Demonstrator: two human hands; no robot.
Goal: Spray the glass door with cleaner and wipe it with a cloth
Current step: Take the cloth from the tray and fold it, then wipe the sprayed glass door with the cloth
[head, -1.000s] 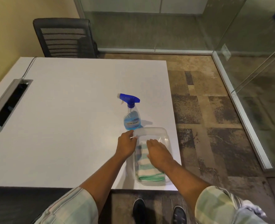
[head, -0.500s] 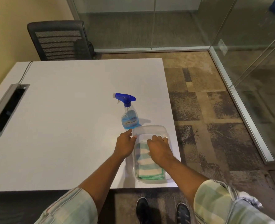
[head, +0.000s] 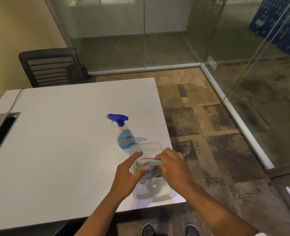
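Head view, cloth (head: 149,165): clamped in the right hand (head: 172,167) grip, just above the clear tub (head: 147,147) on the counter (head: 64,142)
Left hand (head: 126,176): fingers apart, at the tub side
Spray bottle (head: 124,135): upright behind the tub (untouched)
Advice: steady the tub, lift the cloth straight up
Change: the cloth lay flat in the tub earlier, now it is raised and bunched

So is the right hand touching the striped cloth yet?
Touching: the head view shows the right hand closed around the striped green-and-white cloth, lifting it above the clear plastic tub.
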